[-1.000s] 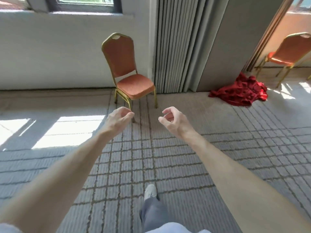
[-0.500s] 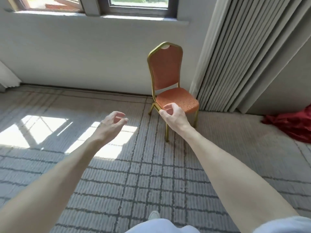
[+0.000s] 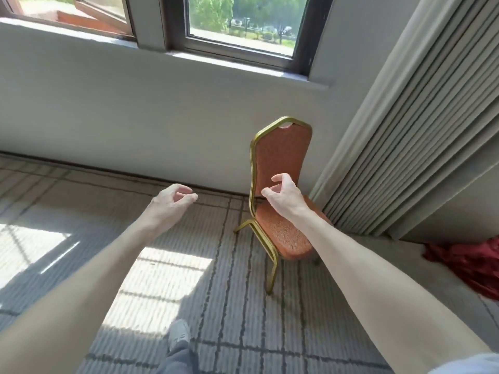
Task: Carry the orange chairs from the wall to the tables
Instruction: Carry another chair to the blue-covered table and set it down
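Orange fabric on a gold-painted metal frame marks the banquet chair [image 3: 280, 190], which stands upright on the grey lined carpet [image 3: 237, 306], its back close to the white wall [image 3: 135, 117] under the window [image 3: 240, 20] and just beside the grey pleated curtain [image 3: 405, 147]. Compared with a second ago, the chair is seen much larger and further right in view, and a second chair that was visible then has gone out of frame; the approach has evidently been nearly completed. The right hand [image 3: 285, 197] is now seen in front of the chair's backrest, fingers loosely curled and spread, nothing held; whether it touches the fabric cannot be told. The left hand [image 3: 170, 202] is held apart to the left, likewise half-curled and empty. A red crumpled cloth [image 3: 469, 265] lies on the floor at the right. No table is in view, so the carrying is judged not yet begun; a grasp on the frame appears to be next.
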Motion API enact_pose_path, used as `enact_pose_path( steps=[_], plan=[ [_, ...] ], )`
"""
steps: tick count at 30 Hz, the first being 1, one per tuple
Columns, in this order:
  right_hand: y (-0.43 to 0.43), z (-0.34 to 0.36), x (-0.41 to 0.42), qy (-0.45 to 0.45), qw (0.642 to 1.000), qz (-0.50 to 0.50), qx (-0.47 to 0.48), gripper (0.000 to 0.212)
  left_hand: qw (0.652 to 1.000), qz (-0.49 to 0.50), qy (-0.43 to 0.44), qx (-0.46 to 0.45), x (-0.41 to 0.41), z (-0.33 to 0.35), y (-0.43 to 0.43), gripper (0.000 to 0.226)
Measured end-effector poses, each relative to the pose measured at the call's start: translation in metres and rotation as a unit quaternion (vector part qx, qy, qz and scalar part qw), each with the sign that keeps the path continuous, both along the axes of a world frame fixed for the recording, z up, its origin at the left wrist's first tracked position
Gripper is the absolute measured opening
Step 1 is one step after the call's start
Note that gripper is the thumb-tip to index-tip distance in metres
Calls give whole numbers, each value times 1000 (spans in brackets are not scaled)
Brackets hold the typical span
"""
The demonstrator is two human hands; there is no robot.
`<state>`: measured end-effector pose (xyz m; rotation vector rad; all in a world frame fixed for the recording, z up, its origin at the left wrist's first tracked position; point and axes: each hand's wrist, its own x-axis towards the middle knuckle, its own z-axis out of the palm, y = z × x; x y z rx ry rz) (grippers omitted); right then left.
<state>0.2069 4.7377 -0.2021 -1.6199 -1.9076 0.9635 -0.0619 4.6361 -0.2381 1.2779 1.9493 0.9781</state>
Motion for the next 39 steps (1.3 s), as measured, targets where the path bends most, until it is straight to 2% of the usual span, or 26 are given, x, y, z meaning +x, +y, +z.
enact_pose_path(
  steps=[7,10,15,23,28,35,39],
  plan=[
    [144,4,-69,-49,992,-113,-28,49,996,-75,-17,-41,-95,17,164,26],
    [184,-2,-84,-65,988,-134,-37,55,994,-101,-20,-38,-112,25,218,25],
    [267,-13,-112,-67,981,-179,-44,76,988,-145,-23,-44,-135,26,313,23],
    [449,-68,-127,-43,961,-259,-91,90,967,-228,7,-109,-143,-10,499,22],
    [527,-89,-126,-27,941,-308,-137,93,937,-315,64,-137,-125,-2,600,29],
    [567,-100,-123,-27,925,-335,-175,99,892,-419,65,-155,-73,-14,705,33],
    [586,-110,-133,-5,912,-370,-179,103,845,-500,73,-177,-47,-38,740,37]
  ],
)
